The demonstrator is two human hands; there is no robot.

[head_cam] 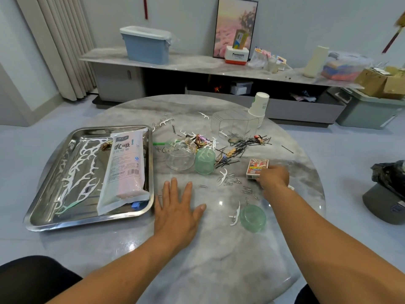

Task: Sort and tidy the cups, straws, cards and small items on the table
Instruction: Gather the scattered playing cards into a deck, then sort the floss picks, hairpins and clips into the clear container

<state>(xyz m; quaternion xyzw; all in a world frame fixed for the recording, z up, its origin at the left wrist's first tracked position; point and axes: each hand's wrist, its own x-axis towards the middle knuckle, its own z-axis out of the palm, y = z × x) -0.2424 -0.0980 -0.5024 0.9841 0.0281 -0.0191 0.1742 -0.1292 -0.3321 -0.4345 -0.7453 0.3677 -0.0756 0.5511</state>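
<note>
My left hand (177,207) lies flat on the round marble table (219,255), fingers spread, just right of the steel tray (50,222). My right hand (272,177) grips the near end of a red-and-white deck of cards (257,167). The tray holds a straw packet (126,170) and several white floss picks (81,163). A green cup (205,161) and a clear cup (179,156) stand mid-table; another green cup (253,218) sits near my right forearm. A stack of paper cups (258,108) stands at the far edge.
Black hairpins (241,145), paper clips (230,183) and loose floss picks (235,215) are scattered across the table's middle. A clear plastic box (232,123) lies by the paper cups. A low sideboard (197,64) with clutter runs behind; a bin with a black bag (388,194) stands at right.
</note>
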